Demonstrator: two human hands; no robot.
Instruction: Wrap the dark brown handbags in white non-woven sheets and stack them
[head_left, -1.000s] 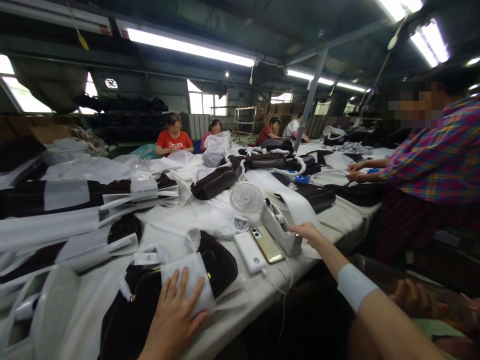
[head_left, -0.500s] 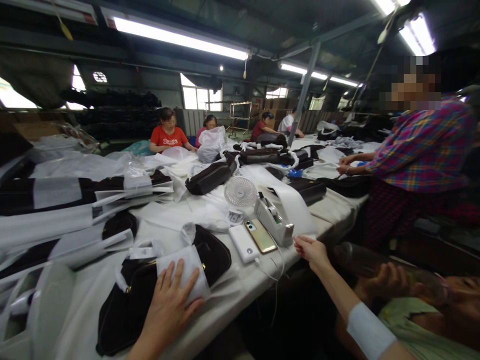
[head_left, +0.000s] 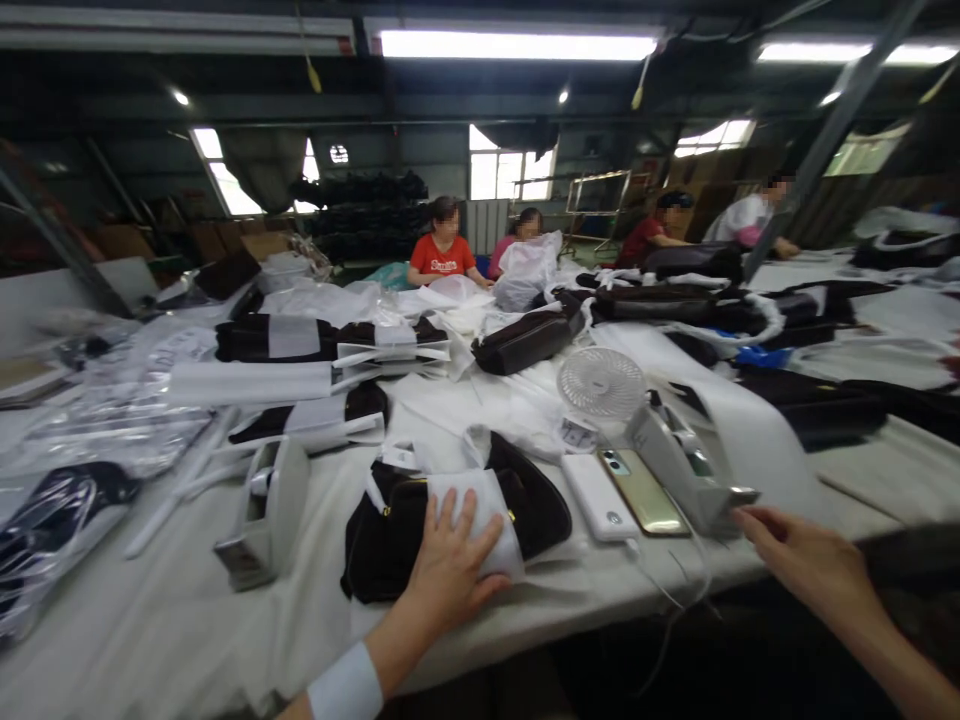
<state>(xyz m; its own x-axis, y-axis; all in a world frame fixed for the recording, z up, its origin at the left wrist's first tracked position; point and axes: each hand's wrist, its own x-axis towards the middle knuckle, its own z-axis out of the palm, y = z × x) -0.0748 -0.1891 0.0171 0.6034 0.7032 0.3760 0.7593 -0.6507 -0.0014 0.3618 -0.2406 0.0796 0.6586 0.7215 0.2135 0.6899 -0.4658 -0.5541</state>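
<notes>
A black bag [head_left: 394, 540] with gold-coloured fittings lies on the cloth-covered table, a white sheet [head_left: 487, 500] wrapped around its middle. My left hand [head_left: 457, 555] rests flat on that sheet, fingers spread. At the front end of a grey tape dispenser [head_left: 686, 480], the fingertips of my right hand [head_left: 810, 560] are pinched together. Whatever they hold, if anything, is too small to make out. A gold phone [head_left: 645, 495] and a white power bank [head_left: 598, 498] with a cable lie between the bag and the dispenser.
Behind the phone stands a small white fan [head_left: 600, 383]. Another tape dispenser [head_left: 266, 515] is left of the bag. Wrapped black bags [head_left: 274, 338] and clear plastic bags [head_left: 142, 390] cover the left side. A person in a red shirt [head_left: 442, 258] sits across the table.
The view has swung to the right-to-left side, so everything appears farther right. My left hand stays on the wrapped bag, and my right hand remains by the dispenser's front end.
</notes>
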